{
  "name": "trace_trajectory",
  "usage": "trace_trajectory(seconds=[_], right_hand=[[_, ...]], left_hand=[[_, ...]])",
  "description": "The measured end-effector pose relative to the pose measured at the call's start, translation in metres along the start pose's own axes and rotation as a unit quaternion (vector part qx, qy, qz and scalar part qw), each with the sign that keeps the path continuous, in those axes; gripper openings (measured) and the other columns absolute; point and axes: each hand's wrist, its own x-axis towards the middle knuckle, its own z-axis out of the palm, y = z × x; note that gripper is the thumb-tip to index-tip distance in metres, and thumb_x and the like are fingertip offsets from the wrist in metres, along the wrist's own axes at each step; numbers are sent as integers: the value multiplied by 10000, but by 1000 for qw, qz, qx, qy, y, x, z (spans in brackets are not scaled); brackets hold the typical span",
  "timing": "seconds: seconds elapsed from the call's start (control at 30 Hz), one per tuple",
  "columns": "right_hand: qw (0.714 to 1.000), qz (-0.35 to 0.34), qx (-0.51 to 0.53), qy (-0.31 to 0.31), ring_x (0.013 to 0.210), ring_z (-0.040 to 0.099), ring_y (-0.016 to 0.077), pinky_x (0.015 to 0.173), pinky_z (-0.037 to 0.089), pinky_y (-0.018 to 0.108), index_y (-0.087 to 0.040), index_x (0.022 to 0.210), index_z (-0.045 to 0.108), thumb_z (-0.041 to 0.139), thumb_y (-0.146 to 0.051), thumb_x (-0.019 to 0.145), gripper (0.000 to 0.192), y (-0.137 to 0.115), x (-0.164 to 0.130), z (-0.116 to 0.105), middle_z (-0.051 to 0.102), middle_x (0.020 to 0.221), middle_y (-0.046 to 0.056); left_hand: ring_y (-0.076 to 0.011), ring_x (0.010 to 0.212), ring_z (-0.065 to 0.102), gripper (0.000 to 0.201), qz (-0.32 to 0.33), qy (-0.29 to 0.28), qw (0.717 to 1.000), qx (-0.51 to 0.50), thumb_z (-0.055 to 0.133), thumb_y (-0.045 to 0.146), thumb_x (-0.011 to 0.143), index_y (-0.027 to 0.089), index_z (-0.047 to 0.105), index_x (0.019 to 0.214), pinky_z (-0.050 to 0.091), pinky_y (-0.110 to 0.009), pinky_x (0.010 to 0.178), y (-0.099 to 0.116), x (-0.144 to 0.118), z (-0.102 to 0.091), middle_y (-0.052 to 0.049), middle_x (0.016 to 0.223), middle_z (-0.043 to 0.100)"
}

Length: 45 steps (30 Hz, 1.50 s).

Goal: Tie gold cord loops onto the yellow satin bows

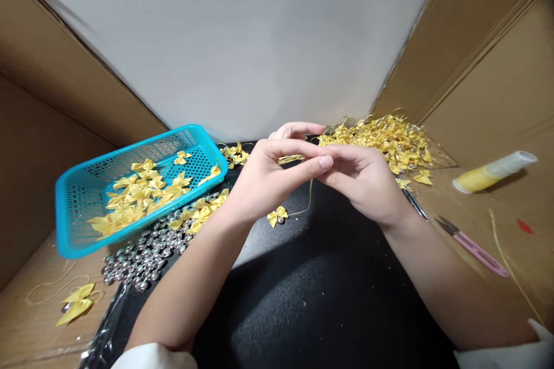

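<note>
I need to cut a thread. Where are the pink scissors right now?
The pink scissors lie on the cardboard at the right of the head view, beside the right hand's forearm, below the yellow thread spool.

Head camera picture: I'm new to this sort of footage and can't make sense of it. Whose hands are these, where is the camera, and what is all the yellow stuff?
The camera sits on a person's head and looks down at their own two bare hands over a black mat, walled in by cardboard. The left hand and right hand meet, pinching a thin gold thread from which a small yellow ribbon bow dangles. To the left stands a tilted blue basket of loose bows, with silver bells spilled beside it. Behind the right hand lies a pile of finished bows. On the right lie pink thread snips and a spool of yellow thread.
</note>
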Motion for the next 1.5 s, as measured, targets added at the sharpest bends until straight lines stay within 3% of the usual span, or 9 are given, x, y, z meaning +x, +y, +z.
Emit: trace_trajectory(seconds=[0.17, 0.27, 0.37, 0.47, 0.53, 0.7, 0.83, 1.03, 1.5], right_hand=[[997, 6, -18, -71, 787, 662, 146, 753, 526, 272, -164, 785, 713, 716, -337, 835, 179, -3, 3, -11, 720, 792, 22], [996, 20, 13, -89, 790, 668, 139, 765, 525, 269, -170, 782, 683, 690, -263, 843, 111, -2, 4, -15, 724, 810, 22], [993, 21, 69, -98, 795, 677, 142, 794, 530, 285, -178, 778, 677, 663, -235, 840, 86, -1, 5, -17, 728, 812, 22], [988, 24, 110, -107, 772, 677, 146, 788, 538, 297, -182, 766, 674, 670, -236, 823, 79, 0, 4, -15, 723, 782, 16], [985, 30, 124, -114, 758, 677, 143, 778, 543, 296, -180, 759, 672, 678, -233, 817, 79, 1, 2, -12, 721, 768, 16], [978, 39, 163, -125, 711, 677, 124, 735, 554, 270, -174, 759, 668, 684, -217, 821, 77, -4, -2, -10, 717, 735, 7], [980, 45, 162, -104, 647, 656, 101, 685, 550, 242, -179, 770, 687, 687, -183, 817, 47, -16, -5, -12, 689, 673, -20], [981, 70, 163, -77, 607, 632, 99, 612, 540, 231, -183, 753, 700, 707, -157, 788, 44, -35, -23, -9, 672, 666, -19], [928, 237, 278, 77, 435, 219, 27, 378, 201, 151, -189, 695, 624, 762, -283, 777, 186, -37, -84, -15, 353, 528, -80]], left_hand=[[-258, 1276, 509, 173, 21, 9, 997, 70, 744, 285, 806, 275, 788, 974, 438, -385, 1026, -8, -15, -10, -65, 1268, 639], [-226, 997, 630, 315, -28, 32, 980, 196, 646, 411, 850, 222, 734, 1086, 502, -347, 839, -22, -35, -25, -88, 1096, 692], [-192, 602, 600, 351, -194, 30, 890, 411, 616, 494, 824, 155, 705, 842, 449, -298, 585, -39, -50, -30, -49, 653, 659], [-282, 652, 656, 498, -315, -89, 786, 524, 521, 577, 839, 169, 638, 579, 452, -348, 603, -54, -49, -18, -123, 631, 658], [-354, 771, 685, 471, -342, -95, 764, 539, 574, 586, 782, 169, 642, 572, 473, -385, 665, -63, -42, -7, -167, 686, 673], [-299, 633, 644, 243, -341, -100, 796, 490, 707, 304, 610, 190, 551, 463, 434, -347, 616, -77, -31, -6, -89, 540, 593], [-149, 469, 468, 252, -286, -110, 873, 381, 633, 215, 625, 194, 485, 422, 352, -278, 549, -75, -41, -14, 18, 418, 455], [-131, 585, 528, 178, -207, -38, 966, 151, 496, 287, 746, 178, 561, 621, 415, -245, 609, -79, -66, 3, 11, 598, 585], [-100, 449, 488, 100, -216, 84, 961, -151, 533, 209, 660, 190, 471, 585, 416, -240, 499, -111, -93, 27, 22, 546, 596]])
